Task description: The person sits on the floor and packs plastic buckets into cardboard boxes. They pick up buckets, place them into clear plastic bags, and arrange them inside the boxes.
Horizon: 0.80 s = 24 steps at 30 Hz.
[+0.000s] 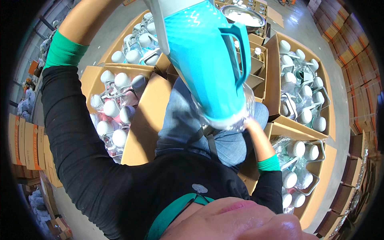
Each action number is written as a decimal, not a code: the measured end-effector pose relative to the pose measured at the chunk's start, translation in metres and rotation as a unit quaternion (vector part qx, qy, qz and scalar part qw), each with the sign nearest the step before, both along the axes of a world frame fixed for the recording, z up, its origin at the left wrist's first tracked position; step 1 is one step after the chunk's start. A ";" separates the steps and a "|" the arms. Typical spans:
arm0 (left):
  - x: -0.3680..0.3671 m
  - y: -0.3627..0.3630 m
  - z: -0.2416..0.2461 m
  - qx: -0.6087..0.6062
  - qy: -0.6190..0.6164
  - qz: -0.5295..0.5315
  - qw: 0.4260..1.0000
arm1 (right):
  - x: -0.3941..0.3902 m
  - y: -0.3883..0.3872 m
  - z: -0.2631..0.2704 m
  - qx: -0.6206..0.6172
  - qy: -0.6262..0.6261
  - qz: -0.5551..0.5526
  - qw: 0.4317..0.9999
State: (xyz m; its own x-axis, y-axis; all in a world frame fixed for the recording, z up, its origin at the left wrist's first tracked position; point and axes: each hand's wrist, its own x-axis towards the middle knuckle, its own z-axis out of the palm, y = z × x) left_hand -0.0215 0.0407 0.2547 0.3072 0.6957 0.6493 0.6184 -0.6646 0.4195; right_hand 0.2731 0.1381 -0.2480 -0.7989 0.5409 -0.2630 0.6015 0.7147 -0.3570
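A turquoise plastic jug or thermos flask [204,60] with a side handle and a pale grey upper part is held up, tilted, above my lap. Clear plastic film [237,120] wraps its lower end. My right hand [247,122] is at the base, holding the jug through or beside the film; its fingers are mostly hidden. My left forearm reaches up past the top edge, and the left hand is out of view. Around me, open cartons hold more bagged flasks with round white dimpled ends and grey wire-like handles, at the left [121,80] and right [289,78].
A divided carton [258,69] with bottle-like items stands ahead, below a round metal bowl [243,16] of white pieces. Another carton of flasks [324,177] is at the lower right. Stacked cartons [357,69] line the right side; more cartons [25,141] stand at the left.
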 end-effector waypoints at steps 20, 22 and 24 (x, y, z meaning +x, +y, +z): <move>0.002 0.007 -0.032 -0.066 -0.075 -0.068 0.993 | -0.033 -0.055 0.338 0.168 0.585 -0.054 0.792; -0.010 0.009 -0.039 -0.076 -0.086 -0.069 0.991 | -0.052 -0.049 0.322 0.160 0.615 -0.044 0.771; -0.029 0.013 -0.050 -0.097 -0.096 -0.061 0.989 | -0.074 -0.060 0.319 0.153 0.628 -0.066 0.760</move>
State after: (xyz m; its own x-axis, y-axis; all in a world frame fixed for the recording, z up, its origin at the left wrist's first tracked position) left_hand -0.0501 0.0540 0.2046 0.2809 0.7780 0.5620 0.4345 -0.6252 0.6483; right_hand 0.1987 0.0785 0.0712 -0.2502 0.5207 0.8163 -0.0033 0.8426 -0.5385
